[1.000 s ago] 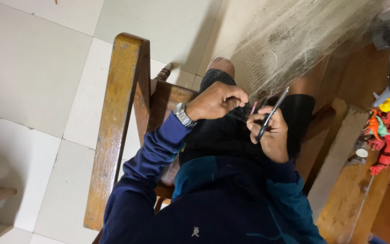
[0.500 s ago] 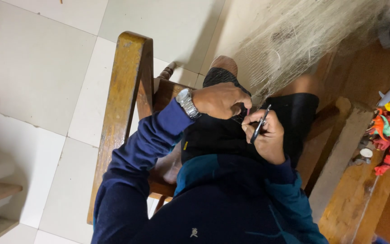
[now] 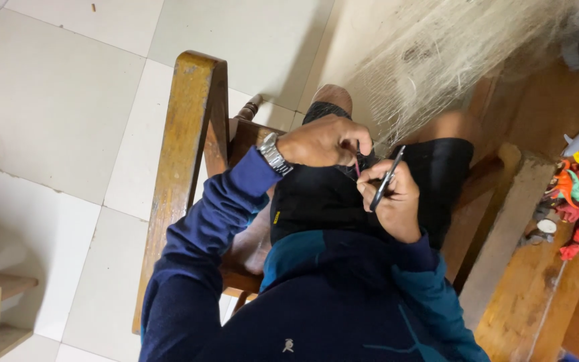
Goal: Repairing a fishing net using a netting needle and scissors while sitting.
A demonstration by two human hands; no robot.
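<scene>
I'm looking down at my lap. My left hand [image 3: 326,141] is pinching a thin red needle [image 3: 356,164] against my black shorts [image 3: 323,198], fingers curled tightly together. My right hand [image 3: 393,204] is gripping a slim dark tool [image 3: 384,179] — fingers clamped around it, tip angled up toward the pale net [image 3: 450,53] that is hanging over my knees. I'm sitting on a wooden chair [image 3: 192,121].

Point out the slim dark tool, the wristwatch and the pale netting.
slim dark tool [image 3: 388,175], head view, mid-shaft above the right hand.
wristwatch [image 3: 274,154], head view, metal band on left wrist.
pale netting [image 3: 437,60], head view, middle of the mesh.
</scene>
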